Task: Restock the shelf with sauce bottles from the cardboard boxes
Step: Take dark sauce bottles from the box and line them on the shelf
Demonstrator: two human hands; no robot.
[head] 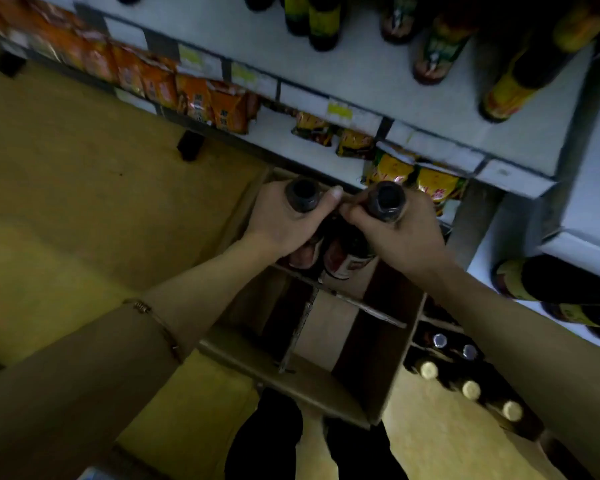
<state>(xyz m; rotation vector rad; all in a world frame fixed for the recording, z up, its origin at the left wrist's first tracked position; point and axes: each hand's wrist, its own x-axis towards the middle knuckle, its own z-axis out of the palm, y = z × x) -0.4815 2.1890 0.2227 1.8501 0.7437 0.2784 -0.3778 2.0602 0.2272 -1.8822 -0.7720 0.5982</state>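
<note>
Two dark glass sauce bottles are hanging neck-up over the divided cardboard box (326, 386), seen from directly above. The left bottle (302, 195) is showing a black screw cap; the right bottle (386, 201), at 3 o'clock from it, is showing the same cap and a red and white label lower down, its writing too blurred to read. The left hand (286, 221) is curling its fingers round the left bottle's neck, and the right hand (400, 233) is gripping the right bottle's neck likewise. At 12 o'clock the white shelf (378, 74) is carrying dark bottles with yellow-green labels. At 4 o'clock a second box is holding gold-capped bottles (470, 389).
</note>
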